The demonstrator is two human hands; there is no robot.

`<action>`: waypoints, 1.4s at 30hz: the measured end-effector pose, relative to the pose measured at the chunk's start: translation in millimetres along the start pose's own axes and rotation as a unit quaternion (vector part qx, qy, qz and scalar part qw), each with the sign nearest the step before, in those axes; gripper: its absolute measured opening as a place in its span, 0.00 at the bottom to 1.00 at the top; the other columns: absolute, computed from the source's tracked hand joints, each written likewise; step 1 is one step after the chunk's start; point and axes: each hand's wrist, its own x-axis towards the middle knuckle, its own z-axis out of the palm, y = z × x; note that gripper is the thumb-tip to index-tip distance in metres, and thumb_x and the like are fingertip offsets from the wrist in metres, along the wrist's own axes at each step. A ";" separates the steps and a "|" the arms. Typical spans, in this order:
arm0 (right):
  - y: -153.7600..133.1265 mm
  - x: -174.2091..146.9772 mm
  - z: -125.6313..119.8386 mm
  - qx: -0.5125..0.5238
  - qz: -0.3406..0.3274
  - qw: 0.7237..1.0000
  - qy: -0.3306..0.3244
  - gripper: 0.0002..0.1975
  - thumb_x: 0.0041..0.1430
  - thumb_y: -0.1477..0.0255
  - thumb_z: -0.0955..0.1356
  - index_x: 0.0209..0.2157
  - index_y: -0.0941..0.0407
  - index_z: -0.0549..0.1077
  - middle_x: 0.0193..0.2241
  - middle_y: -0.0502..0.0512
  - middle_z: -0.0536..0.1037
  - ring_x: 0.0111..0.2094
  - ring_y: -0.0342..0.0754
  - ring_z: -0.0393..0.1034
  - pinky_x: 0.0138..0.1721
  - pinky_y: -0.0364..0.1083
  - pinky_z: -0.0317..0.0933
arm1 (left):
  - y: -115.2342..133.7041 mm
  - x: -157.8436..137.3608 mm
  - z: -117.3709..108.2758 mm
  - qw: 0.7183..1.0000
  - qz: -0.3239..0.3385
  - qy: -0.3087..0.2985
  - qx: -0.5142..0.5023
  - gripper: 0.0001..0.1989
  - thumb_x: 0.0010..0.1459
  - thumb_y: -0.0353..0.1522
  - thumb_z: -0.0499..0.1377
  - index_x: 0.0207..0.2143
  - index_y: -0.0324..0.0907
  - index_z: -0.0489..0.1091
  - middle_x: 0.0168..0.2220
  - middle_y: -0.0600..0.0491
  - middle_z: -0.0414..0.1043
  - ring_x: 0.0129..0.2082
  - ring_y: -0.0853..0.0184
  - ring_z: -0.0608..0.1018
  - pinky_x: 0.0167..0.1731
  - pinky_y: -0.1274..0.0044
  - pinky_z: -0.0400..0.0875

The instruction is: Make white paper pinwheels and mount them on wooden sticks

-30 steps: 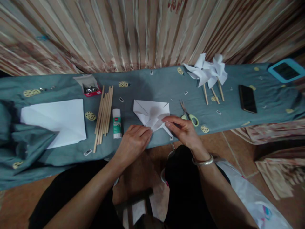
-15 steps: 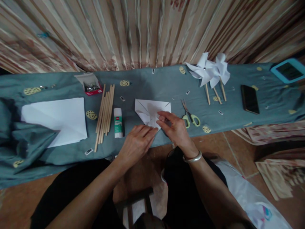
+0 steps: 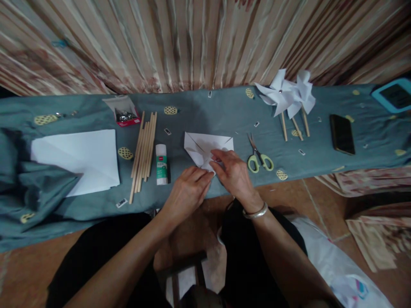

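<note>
Your left hand [image 3: 191, 186] and right hand [image 3: 234, 175] pinch folded white paper [image 3: 208, 140] at the near edge of the table [image 3: 221, 112], between a glue stick [image 3: 161, 164] and scissors [image 3: 260, 157]; pinwheels [image 3: 278, 96] rest along the far edge, toward the right corner.

No word or number can be read for certain. The glue stick [image 3: 161, 171] wears a green label with a red patch and pale lettering too small to make out; beyond it to the left, the red box [image 3: 128, 122] shows a blurred white mark, and around the glue stick the tablecloth [image 3: 221, 115] carries small black-and-white printed tags, illegible here.
</note>
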 end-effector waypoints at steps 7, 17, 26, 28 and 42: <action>-0.6 0.4 2.1 -0.015 -0.001 1.000 -0.007 0.13 0.64 0.72 0.64 0.48 0.58 0.72 0.39 0.59 0.79 0.42 0.54 0.71 0.46 0.52 0.66 | -0.3 0.8 -0.3 1.000 -0.011 -0.007 -0.014 0.10 0.63 0.27 0.54 0.44 0.36 0.72 0.38 0.47 0.76 0.38 0.62 0.74 0.40 0.70 0.75; -2.4 -0.7 2.0 -0.011 0.011 1.000 -0.006 0.14 0.65 0.70 0.63 0.49 0.57 0.72 0.40 0.60 0.79 0.43 0.55 0.70 0.47 0.53 0.65 | 0.1 0.4 -0.2 1.000 -0.016 -0.008 -0.019 0.10 0.63 0.27 0.54 0.44 0.37 0.72 0.37 0.48 0.75 0.38 0.63 0.74 0.40 0.69 0.75; -1.8 -0.9 2.5 -0.018 0.009 1.000 -0.001 0.14 0.64 0.71 0.63 0.49 0.58 0.72 0.39 0.59 0.79 0.43 0.54 0.69 0.46 0.52 0.65 | -0.7 0.4 0.3 1.000 -0.015 -0.006 -0.017 0.10 0.62 0.27 0.54 0.44 0.36 0.72 0.38 0.47 0.76 0.39 0.62 0.74 0.41 0.69 0.75; -1.7 -0.7 2.6 -0.018 0.008 1.000 0.000 0.13 0.64 0.71 0.63 0.49 0.58 0.72 0.39 0.59 0.79 0.43 0.54 0.69 0.46 0.52 0.65 | -1.1 0.2 0.4 1.000 -0.014 -0.003 -0.018 0.10 0.62 0.27 0.54 0.45 0.35 0.72 0.38 0.47 0.76 0.39 0.62 0.74 0.41 0.69 0.75; -4.1 -0.8 6.3 -0.035 -0.016 0.999 -0.023 0.15 0.66 0.74 0.60 0.51 0.56 0.71 0.39 0.58 0.79 0.43 0.54 0.70 0.46 0.52 0.66 | -1.7 0.1 0.1 1.000 -0.013 -0.006 -0.012 0.11 0.63 0.28 0.53 0.44 0.37 0.72 0.38 0.47 0.76 0.39 0.62 0.74 0.40 0.68 0.75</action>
